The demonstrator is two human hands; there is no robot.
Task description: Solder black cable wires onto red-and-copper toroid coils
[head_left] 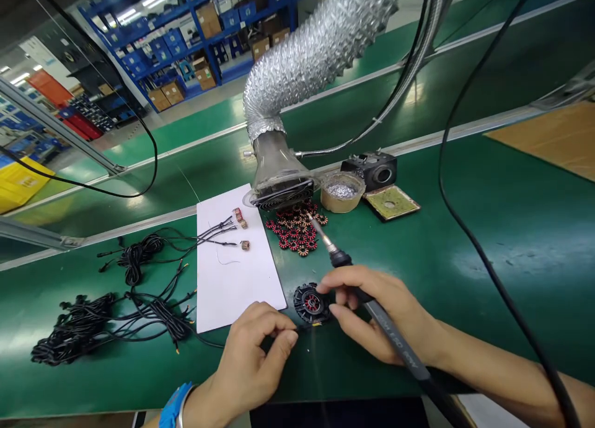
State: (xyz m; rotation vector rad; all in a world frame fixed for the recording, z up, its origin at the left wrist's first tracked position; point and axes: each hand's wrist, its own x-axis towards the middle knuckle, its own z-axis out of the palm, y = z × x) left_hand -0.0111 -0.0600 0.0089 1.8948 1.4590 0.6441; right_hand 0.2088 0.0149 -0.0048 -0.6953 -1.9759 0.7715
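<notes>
My right hand [385, 310] holds a soldering iron [341, 259], its tip angled up and away toward the pile of wound coils. The thumb and index finger of that hand reach to the edge of a round black part [310, 303] with a red-wound coil in its centre, lying on the bench. Left of this part, my left hand [260, 350] pinches a thin black cable [211, 342] whose end points at the part. Fingers hide most of the cable's end. Many small red and copper coils [295, 233] lie heaped beyond the part.
A fume extractor nozzle [281, 180] on a silver duct [320, 44] hangs over the coils. Beside it stand a tub of metal shavings [344, 192] and a yellow sponge tray [392, 202]. White paper [232, 279] and bundled black cables [77, 329] lie left.
</notes>
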